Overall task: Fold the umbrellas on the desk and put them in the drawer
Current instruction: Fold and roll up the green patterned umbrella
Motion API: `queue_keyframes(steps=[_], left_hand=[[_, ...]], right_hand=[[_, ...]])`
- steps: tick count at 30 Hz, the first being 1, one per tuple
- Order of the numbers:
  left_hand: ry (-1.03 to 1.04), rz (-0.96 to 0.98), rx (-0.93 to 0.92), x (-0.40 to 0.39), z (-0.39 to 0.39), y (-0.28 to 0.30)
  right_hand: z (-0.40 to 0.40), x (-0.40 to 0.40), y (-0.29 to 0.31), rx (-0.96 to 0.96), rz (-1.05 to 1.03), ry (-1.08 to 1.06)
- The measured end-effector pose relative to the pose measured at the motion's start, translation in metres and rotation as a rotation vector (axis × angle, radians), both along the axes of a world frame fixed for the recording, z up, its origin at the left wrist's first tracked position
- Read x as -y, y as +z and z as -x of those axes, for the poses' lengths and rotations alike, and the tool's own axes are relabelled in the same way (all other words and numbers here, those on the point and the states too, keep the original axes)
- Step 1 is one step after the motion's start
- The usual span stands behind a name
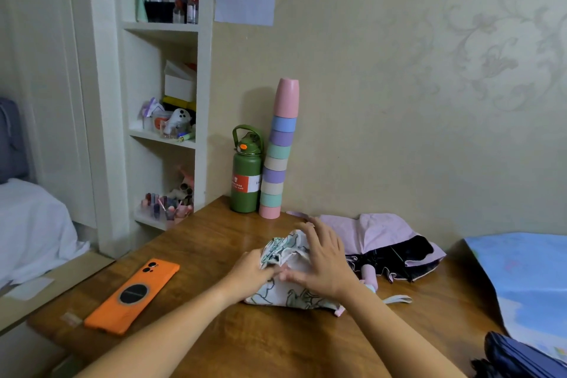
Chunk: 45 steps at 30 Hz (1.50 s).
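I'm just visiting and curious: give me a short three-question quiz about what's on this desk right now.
1. True or false: the phone lies to the left of both hands.
2. Which umbrella are the hands working on? A) the white patterned umbrella B) the pink umbrella C) the dark blue umbrella
3. Fill in: the green bottle stands beside a stack of ____.

Key
1. True.
2. A. The left hand grips its fabric and the right hand lies over its top with fingers spread.
3. Cups, stacked against the wall.
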State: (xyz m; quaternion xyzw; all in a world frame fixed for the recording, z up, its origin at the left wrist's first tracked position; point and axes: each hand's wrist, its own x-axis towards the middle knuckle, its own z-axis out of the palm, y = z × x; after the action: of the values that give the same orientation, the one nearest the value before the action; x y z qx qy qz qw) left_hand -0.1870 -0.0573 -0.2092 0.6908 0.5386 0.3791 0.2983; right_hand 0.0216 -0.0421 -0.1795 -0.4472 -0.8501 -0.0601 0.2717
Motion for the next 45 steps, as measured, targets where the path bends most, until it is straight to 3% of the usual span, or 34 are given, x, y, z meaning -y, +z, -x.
queue_keyframes(steps=[3,6,12,15,17,21,25,29,33,36,41,43,45], left_hand=[[0.011,0.057,0.143,-0.002,-0.003,-0.003],[0.075,0.089,0.242,-0.003,-0.01,-0.005],[0.066,0.038,0.32,-0.01,-0.021,-0.002],[0.026,-0.014,0.399,-0.018,-0.021,0.004],[0.043,0.009,0.422,-0.02,-0.021,0.005],[0.115,0.09,0.437,-0.013,-0.023,0.0],[0.176,0.175,0.508,-0.021,-0.024,-0.007],[0.134,0.263,0.551,-0.025,-0.017,-0.004],[0.083,0.321,0.47,-0.024,-0.009,0.001],[0.074,0.339,0.492,-0.023,-0.006,0.0],[-0.042,0.256,0.263,-0.021,-0.006,-0.003],[-0.046,0.162,0.163,-0.02,-0.009,-0.005],[-0.018,0.03,0.088,-0.016,-0.015,-0.006]], right_hand=[[-0.016,0.002,0.005,0.161,0.294,-0.041],[-0.024,0.0,-0.004,0.159,0.473,-0.077],[-0.022,-0.009,-0.012,0.115,0.311,-0.041],[-0.02,-0.012,-0.008,0.098,-0.065,-0.055],[-0.02,-0.016,-0.014,0.069,-0.208,-0.065],[-0.026,-0.019,-0.025,0.076,-0.159,-0.085],[-0.021,-0.006,-0.015,-0.029,-0.385,-0.051],[-0.023,0.0,-0.008,-0.079,-0.432,0.032],[-0.02,0.022,0.001,-0.171,-0.282,0.246],[-0.022,0.048,0.011,-0.216,0.053,0.366],[-0.023,0.08,0.014,0.069,0.653,0.362],[-0.019,0.086,0.011,0.002,0.63,0.34],[-0.016,0.082,0.006,-0.055,0.371,0.28]])
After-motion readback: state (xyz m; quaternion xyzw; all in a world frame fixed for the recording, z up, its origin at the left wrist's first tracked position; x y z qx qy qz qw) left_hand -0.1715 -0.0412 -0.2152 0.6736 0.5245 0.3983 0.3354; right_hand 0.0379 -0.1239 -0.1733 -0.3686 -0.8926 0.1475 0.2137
